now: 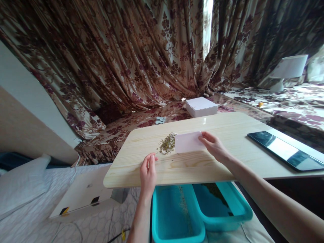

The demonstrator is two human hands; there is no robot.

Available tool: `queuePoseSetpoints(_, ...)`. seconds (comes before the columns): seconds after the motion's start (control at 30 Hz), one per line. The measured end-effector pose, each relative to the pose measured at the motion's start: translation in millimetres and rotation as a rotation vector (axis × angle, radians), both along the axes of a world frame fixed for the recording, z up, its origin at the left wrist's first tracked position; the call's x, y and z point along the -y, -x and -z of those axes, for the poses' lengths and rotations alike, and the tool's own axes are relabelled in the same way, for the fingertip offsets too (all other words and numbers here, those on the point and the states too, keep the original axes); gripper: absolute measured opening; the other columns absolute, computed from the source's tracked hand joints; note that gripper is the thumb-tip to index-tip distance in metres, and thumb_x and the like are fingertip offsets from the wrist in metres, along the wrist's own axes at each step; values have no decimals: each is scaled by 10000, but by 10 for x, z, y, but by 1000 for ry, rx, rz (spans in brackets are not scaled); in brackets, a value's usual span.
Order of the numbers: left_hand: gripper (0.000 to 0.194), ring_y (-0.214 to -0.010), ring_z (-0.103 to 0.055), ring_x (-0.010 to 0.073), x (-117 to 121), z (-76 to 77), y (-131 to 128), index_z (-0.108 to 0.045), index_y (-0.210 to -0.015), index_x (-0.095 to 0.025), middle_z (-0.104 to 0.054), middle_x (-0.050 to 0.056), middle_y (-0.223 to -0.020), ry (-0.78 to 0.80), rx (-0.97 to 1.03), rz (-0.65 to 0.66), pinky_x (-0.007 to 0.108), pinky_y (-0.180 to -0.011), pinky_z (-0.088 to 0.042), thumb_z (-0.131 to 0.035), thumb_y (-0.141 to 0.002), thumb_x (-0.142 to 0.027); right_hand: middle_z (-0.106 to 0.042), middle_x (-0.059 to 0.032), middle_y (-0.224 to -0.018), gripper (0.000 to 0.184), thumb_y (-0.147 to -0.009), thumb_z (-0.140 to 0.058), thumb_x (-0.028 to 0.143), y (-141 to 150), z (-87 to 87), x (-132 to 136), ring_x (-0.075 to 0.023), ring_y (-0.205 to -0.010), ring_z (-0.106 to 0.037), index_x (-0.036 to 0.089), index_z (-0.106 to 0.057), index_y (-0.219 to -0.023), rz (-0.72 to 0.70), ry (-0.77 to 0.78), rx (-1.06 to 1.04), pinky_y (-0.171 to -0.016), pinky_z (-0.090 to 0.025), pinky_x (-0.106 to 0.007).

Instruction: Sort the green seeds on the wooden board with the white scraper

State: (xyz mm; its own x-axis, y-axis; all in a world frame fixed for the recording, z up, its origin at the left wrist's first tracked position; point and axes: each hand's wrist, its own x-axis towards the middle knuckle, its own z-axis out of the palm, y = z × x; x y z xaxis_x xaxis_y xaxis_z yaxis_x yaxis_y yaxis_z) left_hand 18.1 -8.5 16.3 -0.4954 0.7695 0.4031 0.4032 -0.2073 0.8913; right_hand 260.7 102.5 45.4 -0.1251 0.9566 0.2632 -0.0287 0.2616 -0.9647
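Note:
A small heap of mixed seeds or grains [168, 143], greenish-yellow with pale bits, lies on the light wooden tabletop [131, 168]. My right hand [211, 143] pinches the right end of a thin white card [188, 142], thumb on top. The card's left edge touches the heap's right side, and a few loose grains lie around it. Just in front of the heap, at its lower left, my left hand [148, 170] rests near the tabletop with its fingers loosely extended. Nothing shows in it.
Below the table's near edge stand two turquoise tubs [178, 233]; the right one has dark green material in it. A dark tablet [286, 150] lies at the tabletop's right. Behind the table sits a white box [201, 105]. Another white box [83, 189] lies on the bed at left.

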Motion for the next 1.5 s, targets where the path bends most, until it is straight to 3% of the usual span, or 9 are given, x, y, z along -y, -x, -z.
queuePoseSetpoints(0.27,415,-927,-612,218,-1,12,3,-638,-954,-173,-679,65,-866,0,2,-5,312,-853,-453,-447,-870,-531,-629,8,-702,172,-683,-614,352,5,-101,60,-148,-662,-544,198,-611,-760,-36,50,-15,-625,-419,-260)
queuePoseSetpoints(0.67,436,-937,-611,218,9,-19,-7,-644,-954,-173,-682,67,-880,9,12,-22,292,-823,-458,-443,-867,-549,-589,36,-648,144,-639,-494,198,451,-68,-132,-124,-624,-486,188,-608,-725,-208,30,45,-587,-366,-234)
queuePoseSetpoints(1.07,424,-930,-611,214,-3,8,4,-644,-962,-178,-684,62,-874,8,23,-24,296,-826,-454,-451,-865,-542,-514,49,-575,109,-598,-456,169,394,-133,-271,-112,-576,-427,187,-553,-644,-236,66,97,-558,-307,-235)
queuePoseSetpoints(1.33,473,-938,-608,224,-6,25,14,-658,-970,-171,-684,73,-918,13,47,-35,306,-836,-448,-461,-843,-582,-556,30,-628,146,-628,-450,126,761,-152,-239,-117,-615,-473,165,-575,-693,-513,129,169,-612,-345,-247)
queuePoseSetpoints(1.5,481,-936,-608,219,-4,26,8,-651,-987,-162,-680,77,-929,12,49,-27,305,-831,-450,-450,-852,-577,-586,7,-639,132,-625,-458,113,809,-141,-235,-132,-622,-513,155,-570,-682,-602,167,229,-613,-372,-261)
